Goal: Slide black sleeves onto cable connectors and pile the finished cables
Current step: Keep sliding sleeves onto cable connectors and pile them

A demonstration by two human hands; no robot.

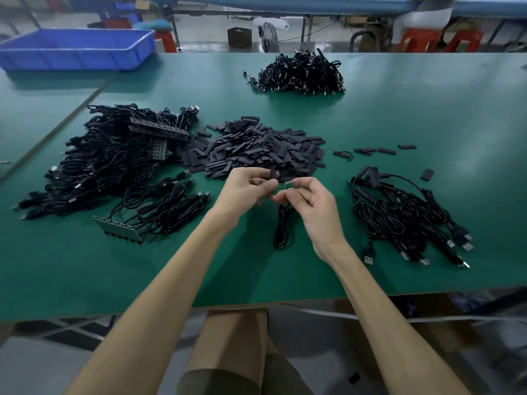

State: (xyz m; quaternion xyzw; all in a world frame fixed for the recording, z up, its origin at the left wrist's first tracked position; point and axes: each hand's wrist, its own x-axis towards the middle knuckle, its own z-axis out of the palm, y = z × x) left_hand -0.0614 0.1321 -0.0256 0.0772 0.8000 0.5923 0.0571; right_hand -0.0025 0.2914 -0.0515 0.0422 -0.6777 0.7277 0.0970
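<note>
My left hand (248,192) pinches a flat black sleeve (274,175) between thumb and fingers, just left of my right hand (309,201). The right hand grips a black cable (282,229) by its small green connector (288,184), and the cable's coil hangs down onto the green table (285,269). Sleeve and connector are close together but apart. Behind both hands lies a big heap of loose black sleeves (253,149). To the right sits a pile of cables with sleeves on them (405,215). A large tangle of cables on small boards (114,163) fills the left.
Another cable pile (299,72) sits at the back of the table. A blue plastic bin (77,48) stands at the far left corner. Several stray sleeves (376,151) lie right of the heap. The table's near edge (256,305) runs just above my lap.
</note>
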